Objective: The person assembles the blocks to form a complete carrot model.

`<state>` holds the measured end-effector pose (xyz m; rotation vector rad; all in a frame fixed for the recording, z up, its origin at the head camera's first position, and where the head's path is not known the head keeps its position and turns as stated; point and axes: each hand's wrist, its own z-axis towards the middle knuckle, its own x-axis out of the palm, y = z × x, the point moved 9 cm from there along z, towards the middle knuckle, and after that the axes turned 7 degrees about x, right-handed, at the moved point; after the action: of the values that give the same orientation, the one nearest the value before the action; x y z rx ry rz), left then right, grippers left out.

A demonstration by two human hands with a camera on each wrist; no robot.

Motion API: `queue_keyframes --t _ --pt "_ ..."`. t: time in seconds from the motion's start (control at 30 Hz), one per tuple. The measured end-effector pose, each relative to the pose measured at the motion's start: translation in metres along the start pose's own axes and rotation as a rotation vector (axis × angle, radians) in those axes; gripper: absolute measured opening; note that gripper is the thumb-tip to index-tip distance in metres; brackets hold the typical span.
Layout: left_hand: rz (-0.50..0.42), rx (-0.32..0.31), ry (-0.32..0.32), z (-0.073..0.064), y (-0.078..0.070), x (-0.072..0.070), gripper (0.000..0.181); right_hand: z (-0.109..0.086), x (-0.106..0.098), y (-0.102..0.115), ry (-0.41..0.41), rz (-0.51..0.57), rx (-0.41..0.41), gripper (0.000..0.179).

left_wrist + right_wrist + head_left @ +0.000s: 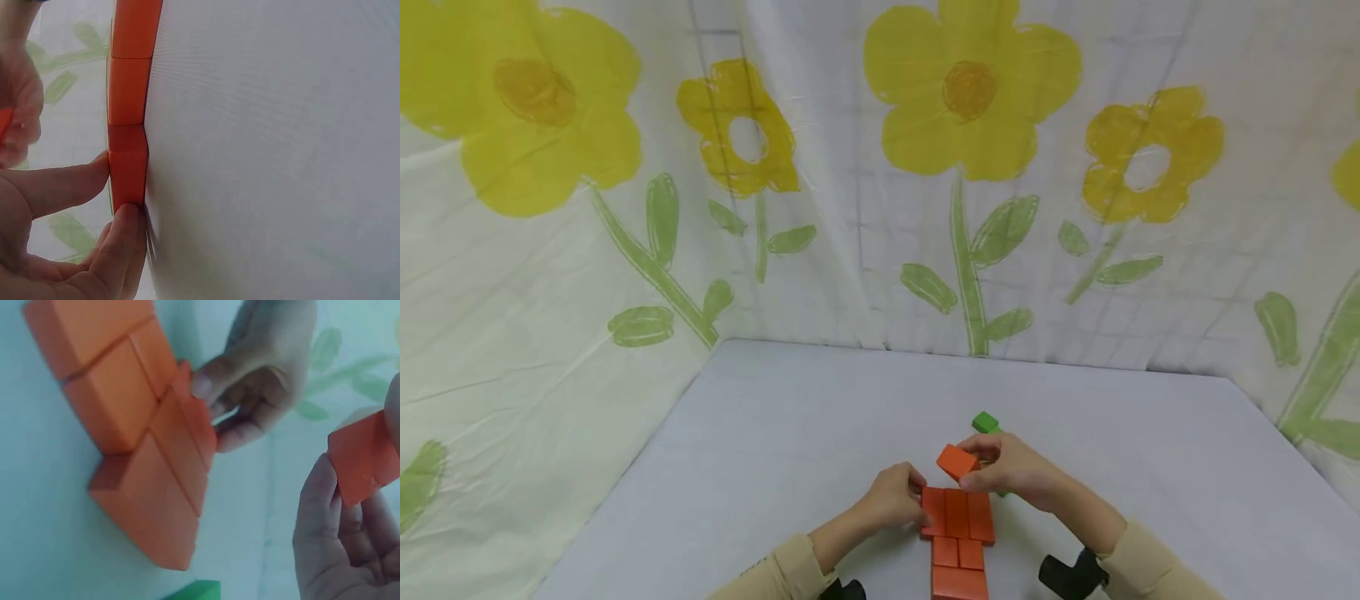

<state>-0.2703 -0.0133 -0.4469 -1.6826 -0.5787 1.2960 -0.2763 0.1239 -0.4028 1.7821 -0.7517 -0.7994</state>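
On the white table several orange blocks lie flush together: three long ones side by side, then two small blocks [957, 552], then a wide block [959, 583] nearest the person. My left hand [889, 502] pinches the leftmost long orange block [129, 172] of the row of three, thumb on its top edge and fingertips against its end. Raised above the far end of that row, another orange block [957, 462] is held between the thumb and fingers of my right hand [1018, 472]. The right wrist view shows this held block [362, 457] tilted and apart from the others.
A green block [985, 422] stands beyond the right hand, with more green partly hidden behind the fingers. The white table [820, 417] runs back to a hanging cloth [842, 250] printed with yellow flowers.
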Motion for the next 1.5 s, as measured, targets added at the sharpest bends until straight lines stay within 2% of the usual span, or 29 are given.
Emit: queue_keyframes --t 0.1,0.2,0.5,0.67,0.77,1.0,1.1,1.27,1.5 --pt "0.010 -0.005 -0.005 0.000 0.000 0.000 0.038 -0.011 0.002 -0.003 -0.036 -0.021 -0.038 0.061" --pt "0.015 0.007 -0.017 0.000 -0.001 -0.001 0.037 -0.022 0.008 -0.004 -0.031 -0.022 -0.074 0.058" --pt "0.027 0.007 -0.023 -0.001 -0.003 -0.001 0.037 -0.049 0.038 -0.007 0.095 -0.124 -0.103 0.039" --pt "0.027 0.005 -0.019 -0.001 -0.003 -0.001 0.037 -0.057 0.046 -0.019 0.085 -0.144 -0.079 0.029" --pt "0.028 0.013 -0.017 -0.001 -0.003 -0.001 0.037 -0.057 0.050 -0.031 0.090 -0.193 -0.091 0.024" --pt "-0.003 0.013 0.007 -0.001 0.002 0.000 0.037 -0.038 0.053 -0.091 0.156 -0.281 -0.127 0.018" --pt "-0.020 0.023 0.011 -0.002 0.002 -0.001 0.037 -0.031 0.055 -0.108 0.186 -0.321 -0.170 0.020" --pt "-0.018 0.036 0.019 -0.003 0.001 0.000 0.038 -0.027 0.063 -0.116 0.209 -0.387 -0.194 0.020" --pt "-0.022 0.035 0.021 -0.004 0.000 0.000 0.039 -0.025 0.070 -0.111 0.203 -0.487 -0.228 0.024"
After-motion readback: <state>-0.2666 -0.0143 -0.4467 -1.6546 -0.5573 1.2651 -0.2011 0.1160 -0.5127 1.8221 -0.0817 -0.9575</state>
